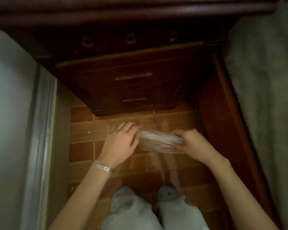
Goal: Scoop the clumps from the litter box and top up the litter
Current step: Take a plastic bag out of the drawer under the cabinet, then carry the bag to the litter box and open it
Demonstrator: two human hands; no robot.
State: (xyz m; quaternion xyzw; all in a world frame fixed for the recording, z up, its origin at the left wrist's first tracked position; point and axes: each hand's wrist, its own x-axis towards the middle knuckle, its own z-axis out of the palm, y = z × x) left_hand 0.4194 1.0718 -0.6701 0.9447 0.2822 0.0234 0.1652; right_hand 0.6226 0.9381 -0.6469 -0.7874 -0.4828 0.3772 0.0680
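Observation:
A crumpled clear plastic bag (158,141) is stretched between my two hands above the tiled floor. My left hand (121,141), with a silver bracelet on its wrist, pinches the bag's left end. My right hand (192,144) grips the right end with curled fingers. No litter box, scoop or litter shows in the head view.
A dark wooden cabinet (133,80) with metal drawer handles stands straight ahead. A pale wall and door frame (40,122) run along the left. A grey-green cushioned seat (263,80) fills the right. Terracotta floor tiles (83,130) lie below, with my light trouser legs (131,211) at the bottom.

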